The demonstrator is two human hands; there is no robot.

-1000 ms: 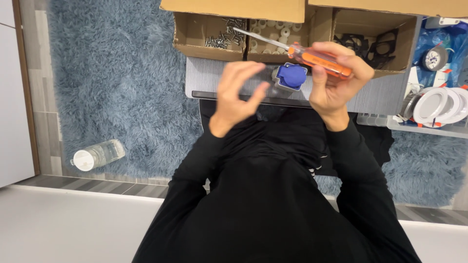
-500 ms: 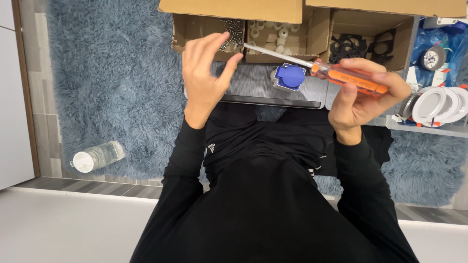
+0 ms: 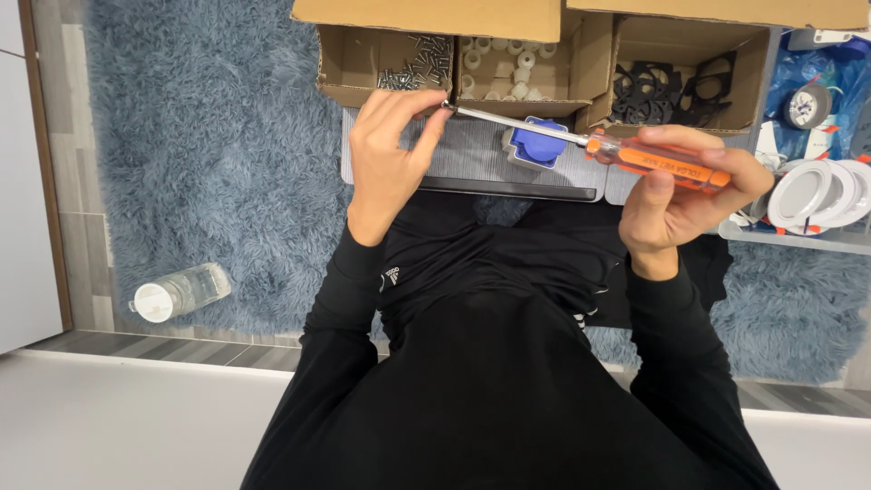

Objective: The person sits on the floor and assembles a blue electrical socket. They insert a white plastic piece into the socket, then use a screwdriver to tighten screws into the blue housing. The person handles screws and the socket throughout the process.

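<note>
Leftmost, a clear plastic bottle with a white cap [image 3: 180,292] lies on its side on the shaggy blue-grey rug [image 3: 209,154], well apart from the work. The left hand [image 3: 392,154] pinches a small metal screw at the tip of the screwdriver, thumb and forefinger closed on it; the screw itself is too small to make out clearly. It would be light, hard and easily dropped, best held by its shank. The orange-handled screwdriver with steel shaft [image 3: 581,142] lies nearly level above the grey ribbed worktop [image 3: 472,154] and the blue socket block [image 3: 537,145]. The right hand [image 3: 685,195] is closed round the handle, the proper hold: rigid, light, smooth plastic.
</note>
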